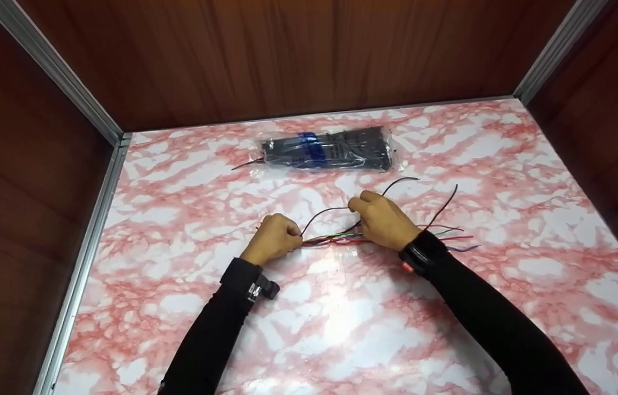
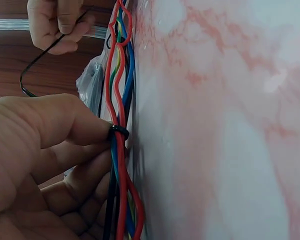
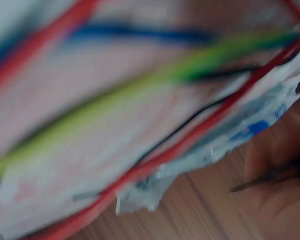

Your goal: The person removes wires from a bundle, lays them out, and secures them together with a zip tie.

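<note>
A bundle of thin wires (image 1: 336,240), red, blue, black and yellow-green, lies across the table. My left hand (image 1: 273,236) pinches it between thumb and fingers. Right at those fingertips, a black cable tie (image 2: 119,132) loops round the wires. From there its thin tail (image 1: 321,212) arcs up to my right hand (image 1: 388,219), whose thumb and fingers pinch it above the bundle. Loose wire ends fan out beyond the right hand, one dark red wire (image 1: 444,206) curving upward. The wires are blurred in the right wrist view.
Behind the hands lies a clear plastic bag (image 1: 342,151) of black cable ties with a blue band; one thin black end sticks out at its left. Brown wood-grain panels (image 1: 287,60) wall the pink-and-white marbled table (image 1: 506,263) at the back and sides.
</note>
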The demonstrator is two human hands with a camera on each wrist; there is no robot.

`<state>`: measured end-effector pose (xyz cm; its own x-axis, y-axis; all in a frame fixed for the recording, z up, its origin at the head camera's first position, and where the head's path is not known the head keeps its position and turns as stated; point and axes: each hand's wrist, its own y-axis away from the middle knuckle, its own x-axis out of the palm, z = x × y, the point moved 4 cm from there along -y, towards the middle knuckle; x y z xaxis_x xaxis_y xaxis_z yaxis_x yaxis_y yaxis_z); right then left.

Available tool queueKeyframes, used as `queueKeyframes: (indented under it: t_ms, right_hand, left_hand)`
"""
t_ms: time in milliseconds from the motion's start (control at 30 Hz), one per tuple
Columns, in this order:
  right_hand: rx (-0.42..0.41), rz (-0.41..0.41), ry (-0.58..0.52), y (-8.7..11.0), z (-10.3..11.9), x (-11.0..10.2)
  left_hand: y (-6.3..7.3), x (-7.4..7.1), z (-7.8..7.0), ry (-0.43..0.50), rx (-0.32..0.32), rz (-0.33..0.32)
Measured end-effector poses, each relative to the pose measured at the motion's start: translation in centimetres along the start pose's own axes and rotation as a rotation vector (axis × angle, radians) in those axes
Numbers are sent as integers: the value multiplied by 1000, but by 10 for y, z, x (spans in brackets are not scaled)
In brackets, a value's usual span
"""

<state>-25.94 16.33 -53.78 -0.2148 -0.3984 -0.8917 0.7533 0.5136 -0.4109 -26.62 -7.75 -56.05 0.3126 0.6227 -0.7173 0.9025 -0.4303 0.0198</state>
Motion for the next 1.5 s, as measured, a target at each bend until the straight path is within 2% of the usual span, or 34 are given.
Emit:
queueKeyframes:
  t_ms: [100,267,533,733,800,867,933,1067,1133,1200,1267,1333,1400,1500]
  right_hand:
    - [-3,-49,-5,1,-1,1]
    - [-64,-114,90,4,-7,-2]
    - [-156,-102,101,1,-22,-1]
    - [-163,-136,133,2,-29,-1]
    - [-136,-136,134,2,-30,-1]
    - [-75,-107,106,3,-32,-2]
    - [29,-48,72,5,-36,-6]
    - [301,97,-1,17,-50,-20]
    - [366,181,-17,24,-52,-22]
    - [341,288,-47,30,-47,-17]
    - [246,392,-73,35,-37,-8]
    - [123,449,-84,38,-25,0]
    - [28,435,-85,39,-17,5]
    - [-80,310,-50,38,-14,4]
  left_hand:
    - [0,2,0,9,0,6]
    - [1,4,1,6,12,-3]
    - [1,9,-4,-35,31,-7]
    - [0,13,-9,-21,36,19]
    - [0,13,-9,-30,40,3]
    - [1,14,-10,-52,58,-16]
    - [3,15,-11,-80,72,-22]
    - [8,17,-14,-131,113,-4]
    - [10,16,-14,-139,117,11]
    - [11,15,-14,-151,121,31]
    - [12,14,-12,-169,113,52]
    - [13,13,-10,-180,106,66]
    - [12,12,-8,-201,109,65]
    - [9,8,-6,-210,105,43]
